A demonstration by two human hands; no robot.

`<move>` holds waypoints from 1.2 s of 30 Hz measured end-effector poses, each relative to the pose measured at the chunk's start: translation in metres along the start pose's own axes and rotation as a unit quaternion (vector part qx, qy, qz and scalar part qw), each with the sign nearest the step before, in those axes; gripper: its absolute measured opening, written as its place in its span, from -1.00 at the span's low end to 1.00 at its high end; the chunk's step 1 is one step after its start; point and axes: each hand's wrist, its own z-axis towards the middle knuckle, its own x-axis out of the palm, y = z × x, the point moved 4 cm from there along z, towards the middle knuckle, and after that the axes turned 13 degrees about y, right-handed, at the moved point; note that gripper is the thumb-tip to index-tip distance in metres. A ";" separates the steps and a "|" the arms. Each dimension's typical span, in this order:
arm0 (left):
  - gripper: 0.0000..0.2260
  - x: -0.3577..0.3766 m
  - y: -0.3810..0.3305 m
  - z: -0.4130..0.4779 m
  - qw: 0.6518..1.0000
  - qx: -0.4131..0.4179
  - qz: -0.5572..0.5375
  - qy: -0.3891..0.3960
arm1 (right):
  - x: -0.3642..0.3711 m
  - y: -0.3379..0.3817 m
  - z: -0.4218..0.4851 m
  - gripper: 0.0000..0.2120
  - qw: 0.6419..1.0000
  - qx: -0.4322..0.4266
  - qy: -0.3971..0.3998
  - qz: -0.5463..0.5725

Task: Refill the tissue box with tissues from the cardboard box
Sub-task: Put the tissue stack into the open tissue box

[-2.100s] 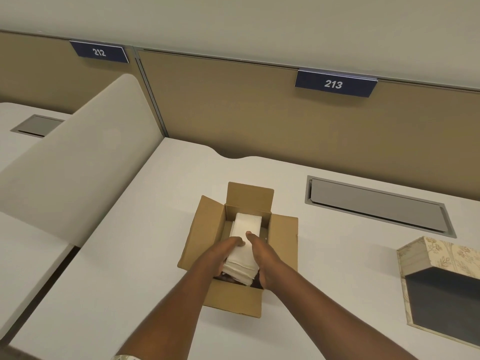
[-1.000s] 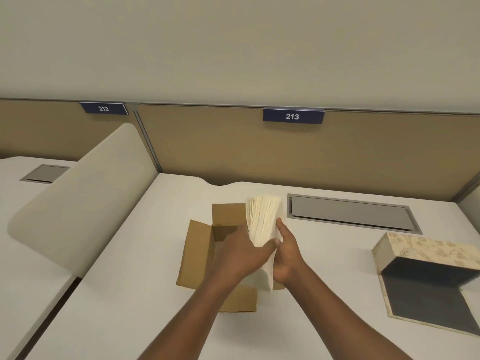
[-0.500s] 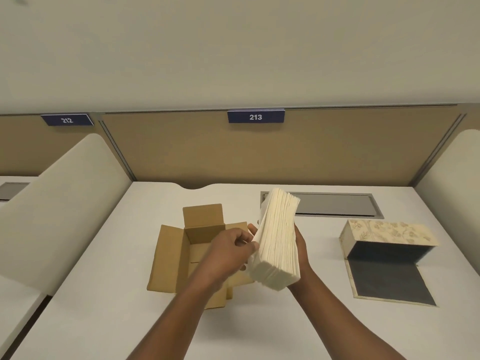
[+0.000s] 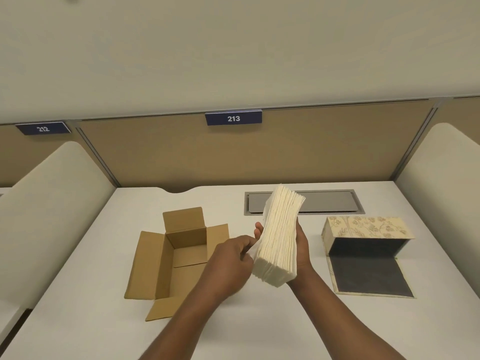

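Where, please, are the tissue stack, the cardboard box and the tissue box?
tissue stack (image 4: 279,237): head view, its edge-on side.
cardboard box (image 4: 149,266): head view, left flap.
tissue box (image 4: 363,227): head view, flowered top panel.

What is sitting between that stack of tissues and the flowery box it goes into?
Nothing visible. The tissue stack, held in the right hand, is above bare desk, and the tissue box lies open to its right with its dark inside showing.

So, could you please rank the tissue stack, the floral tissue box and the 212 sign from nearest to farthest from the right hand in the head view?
1. Tissue stack: held in the right hand.
2. Floral tissue box: on the desk, to its right.
3. 212 sign: far left, on the back partition.
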 end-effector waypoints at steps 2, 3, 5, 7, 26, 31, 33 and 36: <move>-0.74 0.008 -0.006 -0.001 1.000 0.017 -0.017 -0.003 | -0.004 0.007 -0.001 -0.41 1.000 -0.017 0.010 0.003; -0.74 0.014 -0.009 -0.001 0.999 0.024 -0.039 -0.003 | -0.006 0.011 -0.002 -0.42 1.000 -0.025 0.012 0.001; -0.52 0.027 -0.014 -0.001 0.997 0.026 -0.067 -0.003 | -0.008 0.014 -0.003 -0.39 0.999 -0.030 0.010 0.002; -0.28 0.040 -0.020 0.000 0.998 0.022 -0.058 -0.015 | -0.011 0.017 -0.005 -0.36 0.999 -0.029 -0.017 -0.004; -0.70 0.099 0.013 0.063 0.883 -0.058 -0.458 -0.080 | -0.075 0.115 -0.058 -0.43 0.952 -0.195 -0.221 -0.087; -0.75 0.122 0.025 0.080 0.835 -0.100 -0.535 -0.081 | -0.106 0.135 -0.080 -0.39 0.922 -0.158 -0.269 -0.229; -0.77 0.133 0.028 0.087 0.834 -0.112 -0.536 -0.071 | -0.116 0.143 -0.088 -0.39 0.895 -0.129 -0.284 -0.319; -0.79 0.149 0.031 0.098 0.850 -0.125 -0.512 -0.032 | -0.133 0.156 -0.099 -0.42 0.859 -0.097 -0.295 -0.407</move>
